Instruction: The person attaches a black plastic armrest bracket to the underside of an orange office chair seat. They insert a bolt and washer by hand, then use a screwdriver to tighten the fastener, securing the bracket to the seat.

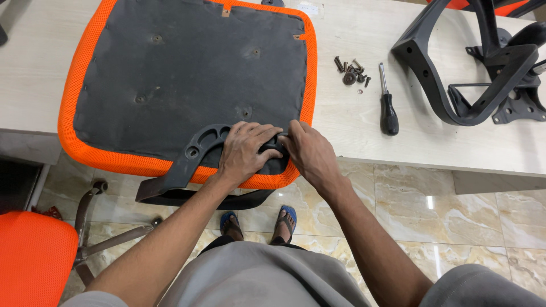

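Two hands on it: both are down on the black armrest bracket, at the near edge of the upturned seat.
Table: pale wood-look top [432,142], everything sits on it, tiled floor below.
Seat: orange mesh seat cushion [79,85] lying upside down, dark underside facing up, near edge hanging slightly over the table edge.
Chair frame: black plastic frame parts [455,74] piled at the far right, well apart from the seat.
Armrest: black armrest bracket [196,150], flat plate lying on the seat's underside, its arm dropping off below the table edge.
Left hand: left hand [244,153] spread flat, palm pressing the plate down, fingers curled over its far edge, not gripping around anything.
Right hand: right hand [310,153] mostly closed, fingertips pinching at the bracket's right end; can't tell if there's a screw in there.
Screwdriver: black-handled screwdriver [388,105] lying unused right of the seat.
Screws: small heap of screws [351,73] near the screwdriver tip.
Tip, my take: keep the plate pressed flat so its holes line up with the seat's inserts, and support that overhanging arm so it doesn't twist the plate.
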